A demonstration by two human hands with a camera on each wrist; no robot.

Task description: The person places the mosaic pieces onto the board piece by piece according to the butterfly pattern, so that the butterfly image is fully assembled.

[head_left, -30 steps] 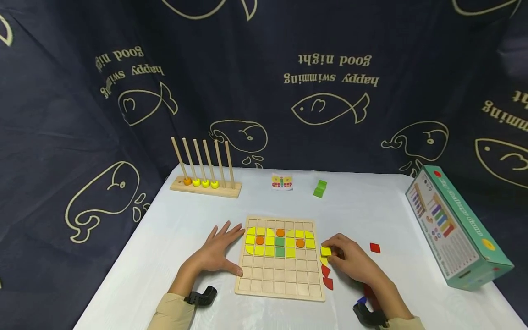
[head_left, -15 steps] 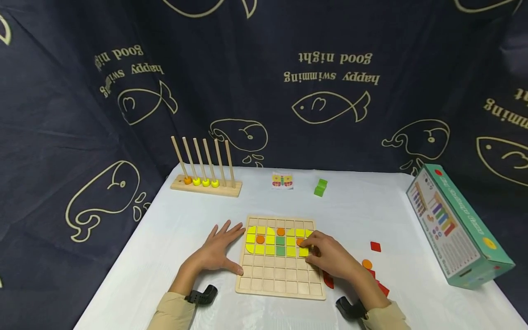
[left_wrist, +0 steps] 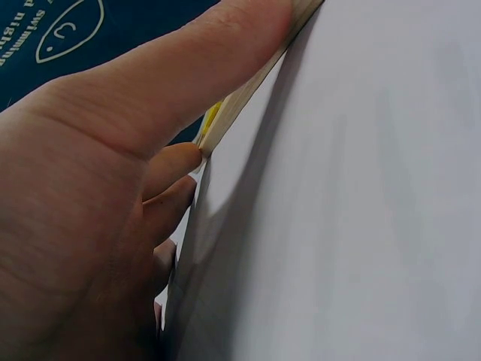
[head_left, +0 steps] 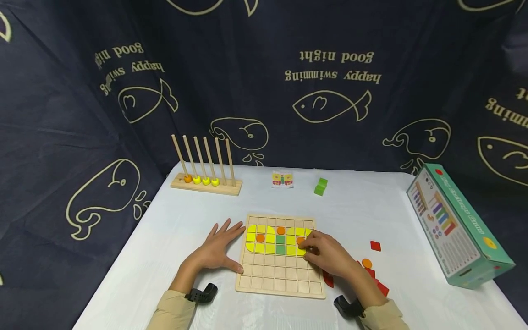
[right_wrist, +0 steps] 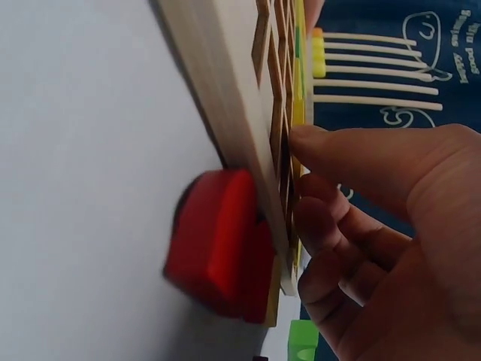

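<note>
A wooden grid board [head_left: 280, 285] lies on the table, its upper cells filled with yellow, orange and green tiles. At its right side my right hand [head_left: 330, 254] pinches a yellow square tile [head_left: 301, 251], which lies at a cell below the orange disc. In the right wrist view the thumb [right_wrist: 323, 143] meets the board's top face, and the curled fingers partly hide the tile. My left hand [head_left: 216, 250] spreads its fingers along the board's left edge. The left wrist view shows that thumb [left_wrist: 218, 53] on the wooden rim.
Red pieces [right_wrist: 214, 237] lie against the board's right edge. More red tiles [head_left: 382, 288] and an orange disc [head_left: 366, 263] are farther right. Behind stand a peg rack [head_left: 206, 187], a pattern card [head_left: 282, 180] and green blocks [head_left: 321, 186]. A box [head_left: 458, 229] stands at the right.
My right hand has moved left from beside the board onto its right part, carrying the yellow square tile, then lowered it slightly at the cell. The left hand has stayed in place.
</note>
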